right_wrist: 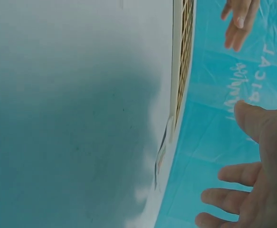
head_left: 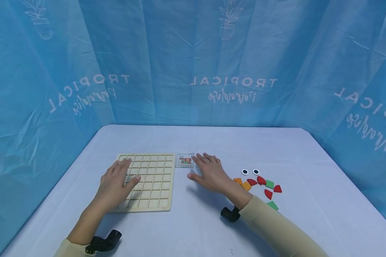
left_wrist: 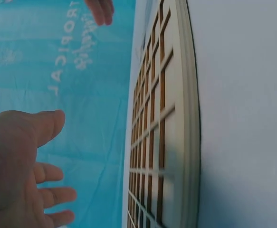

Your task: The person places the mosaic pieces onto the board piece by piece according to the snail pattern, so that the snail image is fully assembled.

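Note:
A pale wooden grid board (head_left: 152, 184) lies flat on the left half of the table. Over its left side hovers my left hand (head_left: 115, 182), fingers spread and holding nothing; in the left wrist view this hand (left_wrist: 14, 166) is apart from the board (left_wrist: 188, 114). My right hand (head_left: 210, 173) is held above the table just right of a small printed card (head_left: 184, 160), its fingers extended and nothing in them. The card shows a coloured picture on a grid and touches or nearly touches the board's right edge. In the right wrist view the card (right_wrist: 162, 154) looks slightly curled.
Right of my right forearm lie red quarter-round pieces (head_left: 268, 193), green pieces (head_left: 270, 184), orange pieces (head_left: 246, 186) and two white-and-black eye discs (head_left: 256, 172). A white cloth covers the table (head_left: 206, 228). Blue printed curtains (head_left: 193, 64) enclose the back and sides.

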Tool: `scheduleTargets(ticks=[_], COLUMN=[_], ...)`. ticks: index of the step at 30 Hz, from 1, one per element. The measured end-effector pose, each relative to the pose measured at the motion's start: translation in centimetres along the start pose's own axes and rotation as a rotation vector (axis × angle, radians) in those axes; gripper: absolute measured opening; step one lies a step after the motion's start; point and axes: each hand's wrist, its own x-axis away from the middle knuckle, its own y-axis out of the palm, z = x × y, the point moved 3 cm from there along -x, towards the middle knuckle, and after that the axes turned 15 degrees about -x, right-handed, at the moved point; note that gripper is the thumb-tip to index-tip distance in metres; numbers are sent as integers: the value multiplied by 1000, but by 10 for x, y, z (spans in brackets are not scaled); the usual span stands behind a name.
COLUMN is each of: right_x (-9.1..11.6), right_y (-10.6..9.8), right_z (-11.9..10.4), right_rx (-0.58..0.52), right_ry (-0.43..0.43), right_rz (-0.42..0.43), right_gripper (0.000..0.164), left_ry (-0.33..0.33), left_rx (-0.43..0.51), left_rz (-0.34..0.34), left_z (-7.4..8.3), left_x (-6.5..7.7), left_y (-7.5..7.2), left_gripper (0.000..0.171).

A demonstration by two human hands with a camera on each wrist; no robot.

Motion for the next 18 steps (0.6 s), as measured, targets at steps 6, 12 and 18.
scheduleTargets(ticks=[6,12,18], right_x=[-13,-23,-35], right_y=[0,2,7], right_z=[1,2,6], right_rx=[-44,-84,-101], right_ry=[-23,-34,-10], right_rz=[-3,18,45], right_gripper=[66,61,58], left_ry=[21,37,11], left_rx=[54,120,175], left_rz=[-24,-54,-126], left_z=[-17,-32,-47], left_x=[-1,0,-1], left_y=[0,2,3], left_gripper=[69,65,66])
